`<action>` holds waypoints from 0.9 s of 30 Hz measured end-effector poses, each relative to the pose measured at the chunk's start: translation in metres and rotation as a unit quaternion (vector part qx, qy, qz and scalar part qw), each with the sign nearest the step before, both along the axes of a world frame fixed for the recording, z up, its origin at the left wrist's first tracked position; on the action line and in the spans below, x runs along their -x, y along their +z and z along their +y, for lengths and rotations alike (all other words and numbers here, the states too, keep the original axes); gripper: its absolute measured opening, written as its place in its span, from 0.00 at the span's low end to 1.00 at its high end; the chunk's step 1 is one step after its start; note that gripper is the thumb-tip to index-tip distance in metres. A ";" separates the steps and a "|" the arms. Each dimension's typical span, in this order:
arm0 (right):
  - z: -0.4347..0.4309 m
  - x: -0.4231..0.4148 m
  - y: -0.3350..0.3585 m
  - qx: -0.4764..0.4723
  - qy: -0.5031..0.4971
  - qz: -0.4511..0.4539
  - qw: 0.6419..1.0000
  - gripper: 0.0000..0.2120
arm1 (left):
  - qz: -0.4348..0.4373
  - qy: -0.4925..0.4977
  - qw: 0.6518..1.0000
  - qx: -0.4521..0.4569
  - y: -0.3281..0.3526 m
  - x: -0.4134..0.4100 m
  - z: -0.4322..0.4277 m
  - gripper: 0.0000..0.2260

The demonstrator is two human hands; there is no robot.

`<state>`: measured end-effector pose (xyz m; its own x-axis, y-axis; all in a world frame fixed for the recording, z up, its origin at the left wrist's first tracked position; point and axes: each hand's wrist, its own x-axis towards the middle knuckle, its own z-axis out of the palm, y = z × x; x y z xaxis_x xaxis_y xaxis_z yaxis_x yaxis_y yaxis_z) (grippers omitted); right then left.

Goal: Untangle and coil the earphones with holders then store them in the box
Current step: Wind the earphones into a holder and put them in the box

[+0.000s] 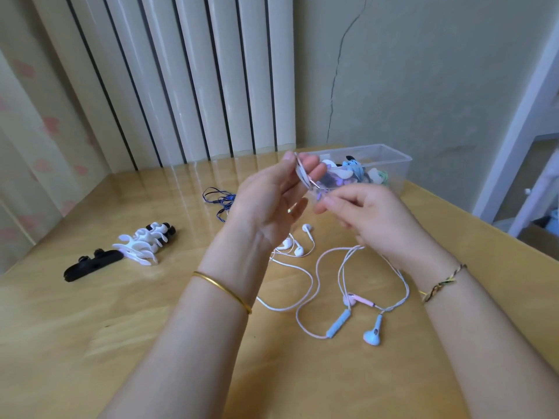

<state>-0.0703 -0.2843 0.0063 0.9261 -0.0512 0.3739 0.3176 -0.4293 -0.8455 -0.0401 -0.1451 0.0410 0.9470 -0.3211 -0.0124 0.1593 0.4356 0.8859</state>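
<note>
Glossy wooden table (90, 328) before a white ribbed radiator (187, 77) — cracked greenish wall (423, 71), flower-patterned curtain (33, 122) leftward.

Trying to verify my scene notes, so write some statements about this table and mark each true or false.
1. The clear box already holds earphones. True.
2. The spare holders lie inside the box. False: they lie on the table, far from the box.
3. The left hand holds a pale cable. True.
4. The right hand holds the blue earbud. False: it lies on the table; the right hand pinches the cable.
</note>
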 end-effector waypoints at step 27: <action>-0.004 -0.005 -0.004 -0.133 -0.018 0.057 0.989 0.11 | 0.023 -0.070 0.997 -0.022 0.001 0.000 0.001 0.12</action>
